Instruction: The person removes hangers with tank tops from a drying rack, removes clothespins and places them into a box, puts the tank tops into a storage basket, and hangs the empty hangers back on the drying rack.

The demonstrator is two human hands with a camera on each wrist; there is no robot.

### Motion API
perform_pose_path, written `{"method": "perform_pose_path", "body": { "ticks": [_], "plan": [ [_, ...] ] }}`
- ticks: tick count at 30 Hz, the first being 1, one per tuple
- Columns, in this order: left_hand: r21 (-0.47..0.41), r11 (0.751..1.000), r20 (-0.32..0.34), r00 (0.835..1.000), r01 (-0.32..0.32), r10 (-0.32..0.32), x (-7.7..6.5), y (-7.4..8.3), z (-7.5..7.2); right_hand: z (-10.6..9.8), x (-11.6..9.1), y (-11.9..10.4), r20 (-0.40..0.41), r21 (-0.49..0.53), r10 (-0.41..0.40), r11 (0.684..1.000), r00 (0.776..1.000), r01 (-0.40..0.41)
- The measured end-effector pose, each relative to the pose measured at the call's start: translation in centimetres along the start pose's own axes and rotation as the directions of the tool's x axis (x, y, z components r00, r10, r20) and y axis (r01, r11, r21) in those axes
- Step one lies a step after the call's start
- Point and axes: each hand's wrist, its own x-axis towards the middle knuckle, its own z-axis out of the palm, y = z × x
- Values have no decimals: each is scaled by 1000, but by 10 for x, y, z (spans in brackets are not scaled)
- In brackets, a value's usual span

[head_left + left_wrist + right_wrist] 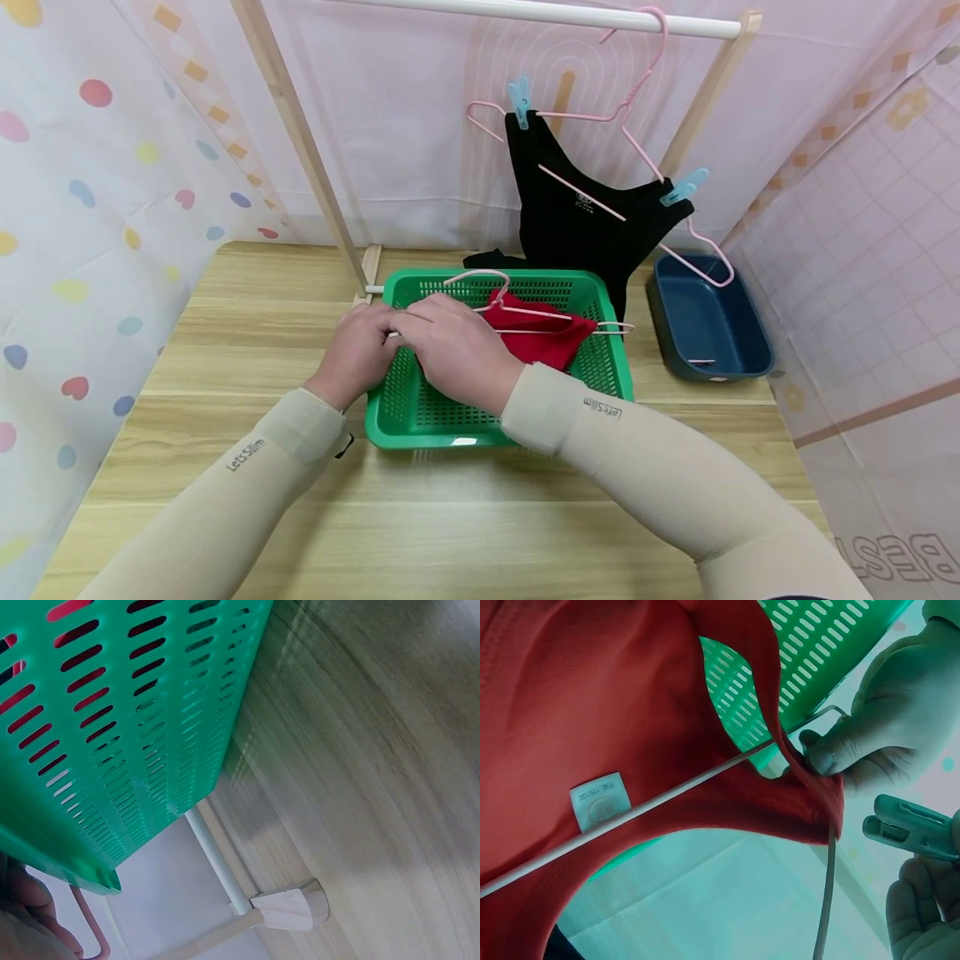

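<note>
A red tank top (pixel 543 329) lies over a pink hanger (pixel 534 312) above the green basket (pixel 498 440). My left hand (pixel 358 346) pinches one strap of it against the hanger's end, as the right wrist view shows of that hand (pixel 900 712) and the red cloth (pixel 645 697) with its white label (pixel 601 802). Close beside the strap, my right hand (pixel 461 346) holds a clothespin (pixel 909 826), apart from the cloth. In the head view my right hand hides this strap and the clothespin.
A black tank top (pixel 577 217) hangs on another pink hanger (pixel 630 100) by blue clothespins (pixel 519 102) from the white rod (pixel 555 10) of a wooden rack (pixel 300 125). To the right stands a dark blue bin (pixel 708 317) with a small item inside.
</note>
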Motion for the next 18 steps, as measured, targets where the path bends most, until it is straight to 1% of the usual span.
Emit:
{"method": "perform_pose_path", "body": {
  "ticks": [3,6,11,18],
  "plan": [
    [-3,1000,-2,1000,-15,15,0,0,1,-2,-6,3,-9,-10,-1,1000,1000,1],
    [0,1000,11,1000,-16,16,1,1,0,-5,-12,5,7,-15,21,1000,1000,-21],
    [-4,1000,44,999,15,-14,2,3,0,-8,-23,9,42,2,82,997,996,-82],
    [-11,999,60,997,40,-39,2,4,-1,-9,-40,18,10,3,119,993,993,-120]
  ]
}}
